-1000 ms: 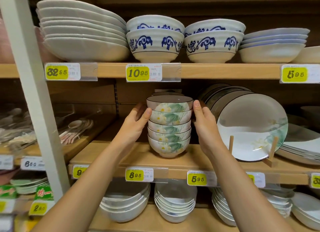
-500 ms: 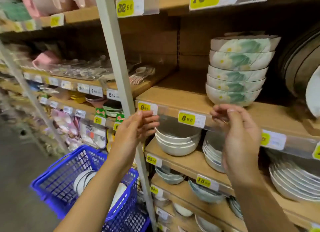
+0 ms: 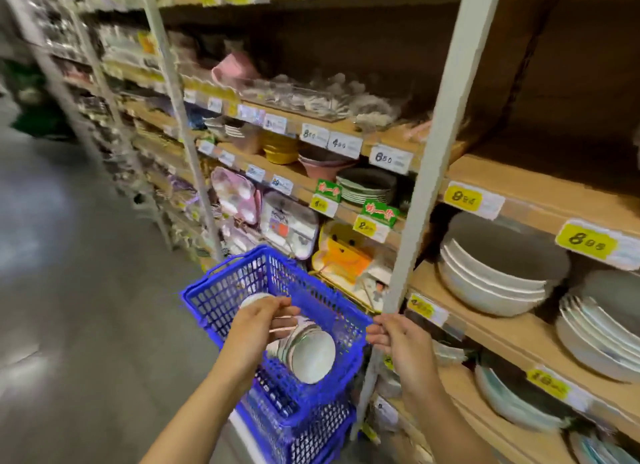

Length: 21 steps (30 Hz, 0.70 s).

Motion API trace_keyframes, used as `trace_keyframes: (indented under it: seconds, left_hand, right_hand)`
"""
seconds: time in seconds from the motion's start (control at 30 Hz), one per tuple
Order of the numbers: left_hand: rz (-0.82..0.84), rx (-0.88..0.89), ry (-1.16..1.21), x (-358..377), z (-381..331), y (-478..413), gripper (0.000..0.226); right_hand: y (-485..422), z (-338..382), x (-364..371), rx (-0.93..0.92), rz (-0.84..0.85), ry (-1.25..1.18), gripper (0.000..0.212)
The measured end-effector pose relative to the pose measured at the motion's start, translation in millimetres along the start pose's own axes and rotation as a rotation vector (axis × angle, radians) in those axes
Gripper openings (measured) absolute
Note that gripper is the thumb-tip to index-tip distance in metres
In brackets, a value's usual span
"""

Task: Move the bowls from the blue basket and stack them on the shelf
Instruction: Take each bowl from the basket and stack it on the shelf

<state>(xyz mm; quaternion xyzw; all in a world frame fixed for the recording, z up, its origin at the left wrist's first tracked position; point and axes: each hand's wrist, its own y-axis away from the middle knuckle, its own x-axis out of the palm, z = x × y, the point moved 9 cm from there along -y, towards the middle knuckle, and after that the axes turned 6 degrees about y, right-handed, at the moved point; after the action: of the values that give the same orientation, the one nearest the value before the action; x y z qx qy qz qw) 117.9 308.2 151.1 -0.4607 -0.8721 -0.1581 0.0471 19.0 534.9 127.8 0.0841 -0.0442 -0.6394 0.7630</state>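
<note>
Wooden shelf (image 3: 519, 183) stands at your right. Below, the blue basket (image 3: 214, 290) holds several bowls (image 3: 311, 354) on their sides, so stacking remains. Your left hand (image 3: 256, 328) hovers over them, loosely curled and empty. Your right hand (image 3: 398, 339) hangs slack beside the rim.

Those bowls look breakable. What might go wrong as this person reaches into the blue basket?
The bowls lie tipped on their sides in the blue basket; lifting one with the left hand may let others roll and chip. The right hand sits near the shelf upright, so a bowl lifted past it might knock against it.
</note>
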Motion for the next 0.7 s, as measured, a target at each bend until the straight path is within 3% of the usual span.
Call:
trace_keyframes:
  seconds: [0.17, 0.3, 0.4, 0.57, 0.7]
  left_hand:
    - [-0.072, -0.056, -0.089, -82, 13, -24, 0.02]
    - [-0.037, -0.128, -0.2, -108, 27, -52, 0.024]
    - [0.014, -0.189, -0.27, -107, 43, -83, 0.025]
    - [0.123, -0.275, -0.4, -82, 74, -140, 0.024]
    - [0.211, -0.341, -0.513, -59, 90, -178, 0.022]
  right_hand:
    - [-12, -66, 64, 0.205, -0.014, 0.039, 0.025]
    - [-16, -108, 96, 0.385, -0.01, 0.0, 0.02]
    - [-25, -139, 110, 0.46, -0.047, 0.027, 0.015]
    - [-51, -192, 145, 0.604, 0.014, 0.084, 0.029]
    - [-67, -226, 163, 0.782, 0.003, 0.036, 0.019]
